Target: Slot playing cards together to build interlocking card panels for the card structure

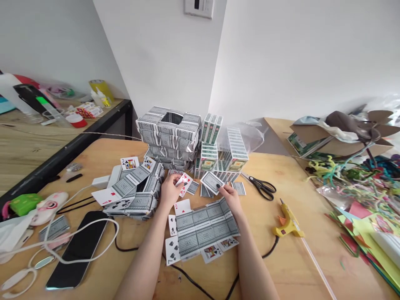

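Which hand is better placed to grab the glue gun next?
Right, probably: the right hand is nearer the glue gun than the left hand, though both hold cards.

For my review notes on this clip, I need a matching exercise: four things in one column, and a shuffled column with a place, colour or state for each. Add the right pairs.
1. Left hand
2. Right hand
3. Glue gun
4. Smartphone

A. Yellow, lying on the table to the right of both forearms
B. Holding a back-patterned playing card, its back showing
C. Dark screen up, a white cable looping across it
D. Holding a red-pipped playing card, its face showing

Pairs: 1-D, 2-B, 3-A, 4-C
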`<action>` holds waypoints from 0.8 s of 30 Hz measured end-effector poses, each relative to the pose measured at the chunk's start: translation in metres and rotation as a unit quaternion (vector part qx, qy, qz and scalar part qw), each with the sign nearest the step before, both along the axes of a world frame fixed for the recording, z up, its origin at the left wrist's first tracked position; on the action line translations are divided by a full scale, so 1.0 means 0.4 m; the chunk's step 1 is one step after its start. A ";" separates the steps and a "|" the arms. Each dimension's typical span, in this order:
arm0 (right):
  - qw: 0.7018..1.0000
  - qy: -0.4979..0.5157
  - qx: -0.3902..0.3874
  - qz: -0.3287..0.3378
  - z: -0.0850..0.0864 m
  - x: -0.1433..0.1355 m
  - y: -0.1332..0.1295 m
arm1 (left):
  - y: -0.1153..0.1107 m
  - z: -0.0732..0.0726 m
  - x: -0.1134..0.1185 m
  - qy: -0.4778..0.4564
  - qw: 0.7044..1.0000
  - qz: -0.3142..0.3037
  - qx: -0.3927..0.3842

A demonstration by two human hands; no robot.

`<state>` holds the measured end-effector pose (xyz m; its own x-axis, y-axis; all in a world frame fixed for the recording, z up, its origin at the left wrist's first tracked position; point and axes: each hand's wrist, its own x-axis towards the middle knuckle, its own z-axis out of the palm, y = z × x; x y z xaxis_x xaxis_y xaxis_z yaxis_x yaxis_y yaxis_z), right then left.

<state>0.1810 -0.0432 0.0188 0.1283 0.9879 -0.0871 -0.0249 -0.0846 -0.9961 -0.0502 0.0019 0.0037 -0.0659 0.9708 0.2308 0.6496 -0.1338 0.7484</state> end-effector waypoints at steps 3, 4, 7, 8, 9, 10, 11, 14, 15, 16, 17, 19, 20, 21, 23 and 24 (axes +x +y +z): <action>0.998 0.025 -0.039 0.044 -0.012 0.001 -0.001 | -0.005 0.005 -0.002 -0.080 0.996 -0.007 -0.033; 0.997 0.031 -0.050 0.046 -0.018 0.002 -0.001 | -0.007 0.006 -0.002 -0.111 0.993 -0.015 -0.045; 0.993 0.045 -0.090 0.069 -0.037 0.001 0.001 | -0.012 0.014 0.005 -0.203 0.974 -0.052 -0.090; 0.991 0.046 -0.095 0.078 -0.041 -0.001 0.002 | -0.014 0.016 0.010 -0.226 0.965 -0.070 -0.110; 0.991 0.048 -0.093 0.081 -0.044 -0.003 0.002 | -0.016 0.019 0.015 -0.241 0.958 -0.091 -0.130; 0.992 0.050 -0.087 0.082 -0.046 -0.006 0.003 | -0.019 0.021 0.020 -0.248 0.950 -0.114 -0.149; 0.992 0.052 -0.079 0.079 -0.046 -0.010 0.003 | -0.022 0.023 0.025 -0.250 0.945 -0.134 -0.161; 0.993 0.050 -0.059 0.086 -0.039 -0.021 0.001 | -0.030 0.028 0.037 -0.233 0.943 -0.172 -0.163; 0.993 0.049 -0.053 0.093 -0.035 -0.023 0.000 | -0.033 0.029 0.039 -0.224 0.943 -0.184 -0.164; 0.992 0.048 -0.046 0.103 -0.032 -0.026 -0.002 | -0.035 0.030 0.041 -0.216 0.941 -0.197 -0.168; 0.991 0.048 -0.042 0.116 -0.029 -0.028 -0.004 | -0.037 0.031 0.042 -0.210 0.938 -0.213 -0.176; 0.987 0.052 -0.038 0.148 -0.026 -0.030 -0.007 | -0.041 0.032 0.043 -0.211 0.928 -0.236 -0.198; 0.984 0.055 -0.039 0.162 -0.025 -0.031 -0.009 | -0.043 0.031 0.044 -0.219 0.921 -0.243 -0.211; 0.983 0.057 -0.041 0.172 -0.026 -0.031 -0.010 | -0.044 0.030 0.045 -0.232 0.914 -0.247 -0.224; 0.984 0.052 -0.042 0.167 -0.028 -0.033 -0.009 | -0.046 0.026 0.047 -0.266 0.899 -0.244 -0.248; 0.986 0.046 -0.041 0.154 -0.029 -0.034 -0.009 | -0.047 0.025 0.048 -0.285 0.891 -0.240 -0.260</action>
<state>0.1674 -0.0467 0.0073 -0.1887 0.9680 -0.1653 -0.0752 -0.1821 -0.9804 -0.0309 -0.0170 0.0137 0.4226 0.8846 -0.1973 0.1054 0.1683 0.9801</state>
